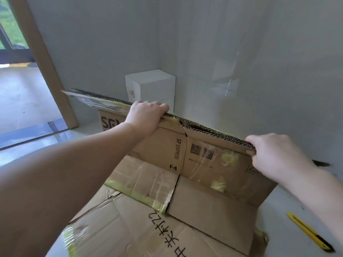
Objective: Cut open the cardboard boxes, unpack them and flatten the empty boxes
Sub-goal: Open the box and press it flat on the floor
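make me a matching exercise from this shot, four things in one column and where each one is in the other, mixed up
Things:
1. white box
2. yellow utility knife
3. left hand
4. right hand

Places:
A. on the floor at lower right
B. gripping the right end of the flattened SF Express box
C. in the wall corner
D. gripping the top edge of that box, near its middle

Pairs: 1-C, 2-A, 3-D, 4-B
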`<state>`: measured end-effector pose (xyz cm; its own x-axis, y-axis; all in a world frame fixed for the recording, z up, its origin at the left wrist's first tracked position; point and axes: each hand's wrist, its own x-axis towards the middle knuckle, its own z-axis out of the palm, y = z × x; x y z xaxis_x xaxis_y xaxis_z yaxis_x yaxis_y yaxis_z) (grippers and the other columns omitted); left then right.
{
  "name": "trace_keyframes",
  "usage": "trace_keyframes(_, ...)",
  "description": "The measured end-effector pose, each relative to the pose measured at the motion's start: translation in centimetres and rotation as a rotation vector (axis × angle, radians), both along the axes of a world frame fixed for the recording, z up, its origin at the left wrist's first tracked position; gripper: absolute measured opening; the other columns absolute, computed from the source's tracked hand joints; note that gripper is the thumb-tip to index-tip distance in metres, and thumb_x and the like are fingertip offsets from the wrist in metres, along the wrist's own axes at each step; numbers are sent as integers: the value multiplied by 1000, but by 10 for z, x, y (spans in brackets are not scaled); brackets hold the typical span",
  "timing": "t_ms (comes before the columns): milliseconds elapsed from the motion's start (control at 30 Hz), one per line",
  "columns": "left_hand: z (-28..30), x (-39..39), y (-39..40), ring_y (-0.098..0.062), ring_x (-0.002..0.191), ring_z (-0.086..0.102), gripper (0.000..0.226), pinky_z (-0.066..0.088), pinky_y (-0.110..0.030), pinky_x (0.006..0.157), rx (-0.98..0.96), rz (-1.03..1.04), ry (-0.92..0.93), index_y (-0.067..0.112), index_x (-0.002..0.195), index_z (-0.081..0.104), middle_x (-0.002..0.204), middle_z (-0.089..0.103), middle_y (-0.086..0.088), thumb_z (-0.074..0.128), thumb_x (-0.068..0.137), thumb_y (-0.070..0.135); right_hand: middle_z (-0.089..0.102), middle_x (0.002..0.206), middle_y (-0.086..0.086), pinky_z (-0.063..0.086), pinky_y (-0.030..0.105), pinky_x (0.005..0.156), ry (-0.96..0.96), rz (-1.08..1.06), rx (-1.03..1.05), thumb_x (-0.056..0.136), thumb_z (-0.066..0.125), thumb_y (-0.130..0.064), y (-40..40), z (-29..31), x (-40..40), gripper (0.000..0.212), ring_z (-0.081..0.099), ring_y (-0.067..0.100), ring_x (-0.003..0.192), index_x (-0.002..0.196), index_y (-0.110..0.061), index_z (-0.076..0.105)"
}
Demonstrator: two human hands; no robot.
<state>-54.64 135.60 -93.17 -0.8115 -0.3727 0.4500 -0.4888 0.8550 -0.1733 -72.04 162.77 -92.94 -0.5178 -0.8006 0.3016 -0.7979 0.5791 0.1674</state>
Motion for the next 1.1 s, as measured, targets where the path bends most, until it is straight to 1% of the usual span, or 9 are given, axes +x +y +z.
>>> trace_keyframes(267, 101, -58, -4, -29, 95, 59, 21, 31, -30, 67, -80, -169, 214, 23, 109, 61, 105, 61, 0, 57, 89, 28, 36, 43, -4, 35, 17, 44, 291, -124, -121, 46, 65, -8, 29, 98, -8, 20, 43, 23, 40, 57, -22, 56)
trace_keyframes(400, 67, -38, -14, -29, 82, 58, 9, 36, -32, 60, 12, -129, 113, 21, 95, 57, 97, 59, 1, 54, 87, 21, 36, 47, -7, 16, 18, 43, 353, -53, 51, 69, 48, -29, 15, 69, 27, 13, 46, 24, 44, 57, -23, 45)
trace_keyframes(567, -28, 27, -31, -25, 78, 59, 8, 43, -32, 60, 62, -42, -149, 24, 94, 52, 93, 53, 5, 50, 88, 20, 63, 82, -2, 34, 29, 56, -81, 166, 241, 87, 48, -33, -8, -4, 80, 18, 65, 26, 82, 72, -24, 45)
trace_keyframes(667, -80, 77, -35, -21, 91, 62, 23, 42, -30, 66, 87, -25, -284, 27, 104, 53, 100, 57, 7, 48, 86, 13, 54, 69, 2, 30, 26, 47, -326, 248, 383, 82, 52, -25, -15, -46, 116, 21, 55, 27, 65, 66, -15, 44)
trace_keyframes(767, -109, 118, -35, -16, 108, 59, 35, 44, -30, 91, 125, -46, -393, 29, 112, 56, 111, 62, 12, 45, 85, 9, 39, 60, 4, 25, 25, 45, -471, 424, 564, 84, 52, -20, -20, -82, 162, 24, 42, 29, 58, 64, -13, 42)
trace_keyframes(867, -119, 152, -33, -12, 112, 59, 36, 48, -29, 88, 133, -7, -432, 33, 115, 57, 117, 63, 15, 46, 87, 13, 34, 58, 6, 21, 23, 48, -488, 549, 598, 82, 52, -9, -27, -100, 201, 26, 33, 18, 49, 61, -9, 36)
trace_keyframes(933, -119, 169, -28, -13, 93, 68, 28, 53, -27, 69, 59, -24, -362, 25, 97, 66, 99, 69, 10, 63, 76, 7, 30, 52, 6, 22, 20, 48, -494, 604, 593, 71, 62, -11, -32, -102, 221, 25, 28, 16, 43, 60, -8, 40)
trace_keyframes(1000, -122, 187, -28, -17, 66, 70, 30, 51, -26, 54, 25, -44, -236, 17, 73, 66, 74, 68, 4, 76, 54, -4, 17, 43, 2, 19, 15, 41, -447, 650, 542, 32, 75, -26, -29, -107, 239, 43, 17, 18, 33, 47, -15, 35)
trace_keyframes(1100, -135, 212, -28, -20, 62, 68, 29, 53, -29, 55, 59, -16, -225, 13, 70, 65, 71, 64, 0, 74, 52, -8, 8, 43, -1, 4, 13, 46, -381, 707, 455, 7, 71, -29, -28, -133, 260, 58, 7, 18, 36, 38, -16, 25)
